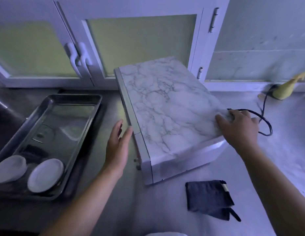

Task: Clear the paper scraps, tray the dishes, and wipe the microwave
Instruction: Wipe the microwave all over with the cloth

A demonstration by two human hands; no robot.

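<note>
Microwave (pixel 165 108) flanked — left hand (pixel 118 147) spread by its door edge, right hand (pixel 240 126) seemingly flat atop — cloth (pixel 208 196) nearer the right.

the bare left forearm reaches up from the lower edge. the left hand (pixel 118 147) stands on edge, fingers straight and together, palm facing right. the bare right arm comes in from the right, with the right hand (pixel 238 126) palm down, fingers spread and slightly bent.

Glossy metal tray (pixel 95 106), marble-patterned microwave (pixel 167 106)
</note>
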